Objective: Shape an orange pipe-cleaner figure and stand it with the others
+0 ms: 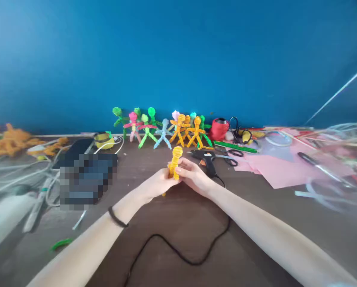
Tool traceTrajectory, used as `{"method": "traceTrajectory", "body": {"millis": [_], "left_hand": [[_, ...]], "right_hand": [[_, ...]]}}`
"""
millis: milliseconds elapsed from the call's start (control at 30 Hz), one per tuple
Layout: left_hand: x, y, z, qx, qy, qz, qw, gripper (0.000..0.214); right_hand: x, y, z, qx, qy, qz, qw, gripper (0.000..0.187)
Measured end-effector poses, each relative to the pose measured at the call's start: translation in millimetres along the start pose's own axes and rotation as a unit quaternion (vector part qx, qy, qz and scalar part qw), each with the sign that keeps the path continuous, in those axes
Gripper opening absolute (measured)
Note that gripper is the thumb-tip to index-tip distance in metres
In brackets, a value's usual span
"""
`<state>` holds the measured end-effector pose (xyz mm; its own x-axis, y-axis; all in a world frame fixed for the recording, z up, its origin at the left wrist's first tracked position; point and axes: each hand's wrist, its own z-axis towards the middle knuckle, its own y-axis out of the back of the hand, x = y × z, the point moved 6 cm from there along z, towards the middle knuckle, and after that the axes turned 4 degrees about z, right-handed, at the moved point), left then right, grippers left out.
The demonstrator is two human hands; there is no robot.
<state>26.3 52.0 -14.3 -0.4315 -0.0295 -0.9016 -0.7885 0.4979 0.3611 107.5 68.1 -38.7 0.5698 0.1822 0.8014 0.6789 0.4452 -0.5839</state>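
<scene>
Between my two hands, above the middle of the dark table, is a yellow-orange pipe cleaner figure point(176, 159), its coiled head pointing up. My left hand point(159, 181) is closed around its lower part from the left. From the right, the thumb and fingers of my right hand point(194, 175) pinch its body. Part of the figure is hidden behind my fingers, and a small yellow tip shows below my left hand. Just beyond my right hand lies a black glue gun point(207, 159), its cord running toward me across the table.
Several pipe cleaner figures point(148, 127) stand along the blue wall point(178, 52). Scissors point(233, 157), a green strip point(235, 146), a red spool point(219, 128) and pink paper point(278, 167) lie right. A blurred-out dark device point(88, 179), cables and orange pipe cleaners point(13, 139) are left.
</scene>
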Motion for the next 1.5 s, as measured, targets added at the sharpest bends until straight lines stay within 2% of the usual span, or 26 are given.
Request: {"method": "traceTrajectory", "body": {"millis": [700, 967, 1200, 1500], "left_hand": [[1.7, -0.4, -1.3, 0.005, -0.013, -0.006, 1.0, 0.032], [2.1, 1.3, -1.9, -0.009, 0.01, 0.021, 1.0, 0.03], [6.4, 2.3, 0.5, -0.021, 0.021, 0.038, 0.999, 0.031], [12.8, 3.8, 3.4, -0.026, 0.023, 0.041, 0.999, 0.035]], "right_hand": [[1.0, 4.2, 0.7, -0.015, 0.025, -0.09, 0.996, 0.027], [0.3, 2.7, 0.1, -0.02, 0.011, -0.055, 0.998, 0.024], [0.3, 2.0, 1.5, -0.015, -0.005, -0.022, 1.0, 0.03], [0.4, 3.7, 0.7, -0.009, 0.003, -0.024, 1.0, 0.029]]}}
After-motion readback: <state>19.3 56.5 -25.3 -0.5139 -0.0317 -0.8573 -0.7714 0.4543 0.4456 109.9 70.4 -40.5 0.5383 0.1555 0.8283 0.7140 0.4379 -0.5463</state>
